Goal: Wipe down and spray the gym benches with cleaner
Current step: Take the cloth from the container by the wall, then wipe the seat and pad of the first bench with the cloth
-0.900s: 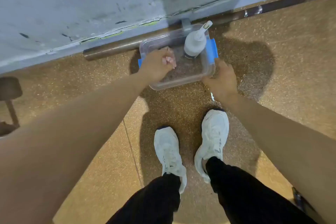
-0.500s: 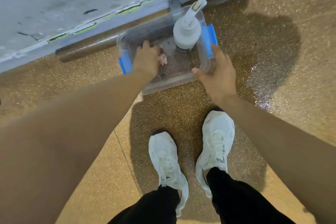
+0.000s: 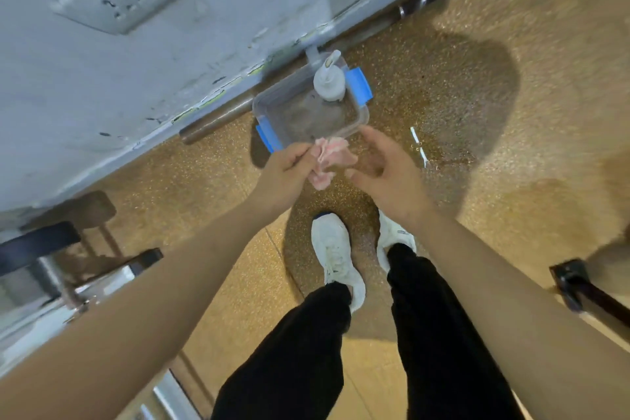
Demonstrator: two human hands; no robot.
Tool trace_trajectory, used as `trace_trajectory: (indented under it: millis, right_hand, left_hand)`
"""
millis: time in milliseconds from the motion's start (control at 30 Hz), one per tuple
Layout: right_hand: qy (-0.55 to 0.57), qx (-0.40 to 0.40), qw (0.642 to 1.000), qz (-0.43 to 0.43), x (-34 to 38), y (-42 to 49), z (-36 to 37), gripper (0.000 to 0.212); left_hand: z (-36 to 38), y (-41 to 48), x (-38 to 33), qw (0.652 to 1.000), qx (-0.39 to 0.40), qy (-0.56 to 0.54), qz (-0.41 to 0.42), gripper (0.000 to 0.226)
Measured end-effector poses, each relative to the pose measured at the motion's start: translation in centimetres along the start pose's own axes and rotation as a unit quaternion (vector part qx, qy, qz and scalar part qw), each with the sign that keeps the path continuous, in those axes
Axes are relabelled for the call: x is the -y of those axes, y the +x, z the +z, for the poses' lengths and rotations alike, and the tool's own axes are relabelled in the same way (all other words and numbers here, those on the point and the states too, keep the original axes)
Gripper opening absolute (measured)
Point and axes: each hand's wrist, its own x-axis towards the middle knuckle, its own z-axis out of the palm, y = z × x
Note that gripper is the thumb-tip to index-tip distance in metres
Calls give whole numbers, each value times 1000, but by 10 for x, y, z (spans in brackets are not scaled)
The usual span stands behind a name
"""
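The left hand [image 3: 289, 169] has its fingers curled together and clamped on a crumpled pink cloth [image 3: 329, 160], which hangs from the fingertips toward the right hand [image 3: 387, 169]. The right hand's fingers are spread apart and hold nothing; its fingertips sit just beside the cloth's right edge, and whether they touch it cannot be told. The cloth is bunched, with its longer side running from up by the box rim down toward the shoes. Just beyond both sets of fingertips a clear plastic box [image 3: 272, 106] rests on the speckled tan floor [image 3: 511, 147], its long axis slanting from lower left to upper right, parallel to the wall. Blue clips [image 3: 359, 83] stick out at its two short ends. In the box's far right corner stands a white bottle [image 3: 329, 83], upright, its nozzle pointing up and to the right, toward the wall. The box's far long edge lies close against a dark pipe [image 3: 218, 119] that runs along the foot of the grey wall [image 3: 136, 85], so there is little room behind it. To the right of the right hand the floor is open and partly shaded. Below the hands stand two white shoes [image 3: 335, 252] and black trousers [image 3: 300, 351]. Well to the left of the left arm is dark gym equipment [image 3: 41, 242], blurred, and a dark metal foot [image 3: 569, 280] lies well to the right.
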Motion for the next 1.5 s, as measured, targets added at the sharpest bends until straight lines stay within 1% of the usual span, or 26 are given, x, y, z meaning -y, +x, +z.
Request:
trace_trajectory:
  millis: [33,67,133,167,200,300,367,433,467,567,667,733,767,833,900,1033,1133,1267,1367,1400,1433,1500]
  right_hand:
    - [4,4,1000,-22,14,-19,-5,65]
    - [7,4,999,-41,28,-41,-11,60]
    - [2,0,998,-56,54,-83,-24,37]
    - [-1,-5,999,-44,65,-103,-31,24]
    - [8,-12,1000,-25,76,-125,-38,16]
    - [50,-79,996,3,96,-192,-58,24]
    - [75,-120,990,11,97,-240,-67,22]
    - [100,-159,982,21,93,-285,-76,21]
    - [114,-178,977,23,89,-306,-80,21]
    - [154,-219,963,36,67,-367,-96,17]
    - [165,-254,952,51,32,-420,-118,5]
    - [169,-278,943,64,5,-446,-137,6]
    - [170,-290,939,71,-8,-459,-146,8]
    - [182,-311,928,98,-36,-488,-163,9]
    - [192,-343,908,143,-65,-517,-179,7]
    - [164,-415,867,220,-121,-558,-228,5]
    - [140,-448,850,241,-150,-576,-259,11]
    - [145,-483,815,285,-191,-581,-296,13]
    - [144,-511,790,308,-216,-577,-319,7]
    - [145,-535,772,312,-222,-575,-326,6]
    - [157,-567,746,310,-227,-573,-333,8]
    - [185,-641,683,298,-231,-565,-343,12]
  left_hand:
    - [-1,-21,-18,1000,10,-8,1,32]
    - [-3,-45,-38,1000,26,-10,9,32]
    - [-5,-88,-76,998,52,-4,23,33]
    - [-5,-107,-93,998,59,0,28,34]
    - [-5,-126,-107,998,63,-1,32,34]
    - [4,-182,-144,995,98,0,36,39]
    - [13,-221,-167,987,147,29,52,44]
    - [24,-254,-184,976,196,51,86,33]
    - [31,-266,-190,972,201,67,98,30]
    - [58,-290,-199,964,191,146,116,33]
    - [102,-307,-210,953,199,189,127,35]
    - [141,-316,-220,948,199,203,143,34]
    - [162,-322,-225,946,203,205,148,31]
    - [206,-337,-229,941,218,212,151,18]
    - [252,-351,-231,934,234,222,153,3]
    - [352,-366,-253,912,277,245,178,10]
    - [412,-365,-264,899,285,275,186,8]
    - [483,-348,-273,870,304,322,216,10]
    - [529,-334,-281,850,317,349,237,12]
    - [543,-329,-285,842,317,357,251,12]
    - [557,-323,-289,834,316,363,270,10]
    - [582,-311,-298,819,309,371,311,8]
